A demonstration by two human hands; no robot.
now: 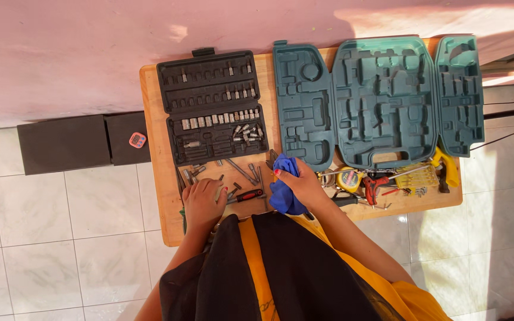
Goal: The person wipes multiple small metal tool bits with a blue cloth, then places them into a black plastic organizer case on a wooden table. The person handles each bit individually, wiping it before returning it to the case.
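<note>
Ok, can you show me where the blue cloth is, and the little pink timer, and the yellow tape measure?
blue cloth (285, 191): head view, on its bunched middle, in the right hand.
pink timer (137, 140): head view, on its face, atop the black box.
yellow tape measure (348, 178): head view, on its round case.

Bright daylight falls from the upper right, casting sunlit patches on the pink wall (388, 18) and floor (495, 238). Shadows are soft; the view is sharp.

Bare wood strip along the table's (153, 148) left edge, black socket case (212, 107) and open teal tool case (382, 101) filling the back, loose bits (242, 172) crowding the front centre, tape measure (348, 178) and pliers (371, 189) cluttering the front right.
</note>
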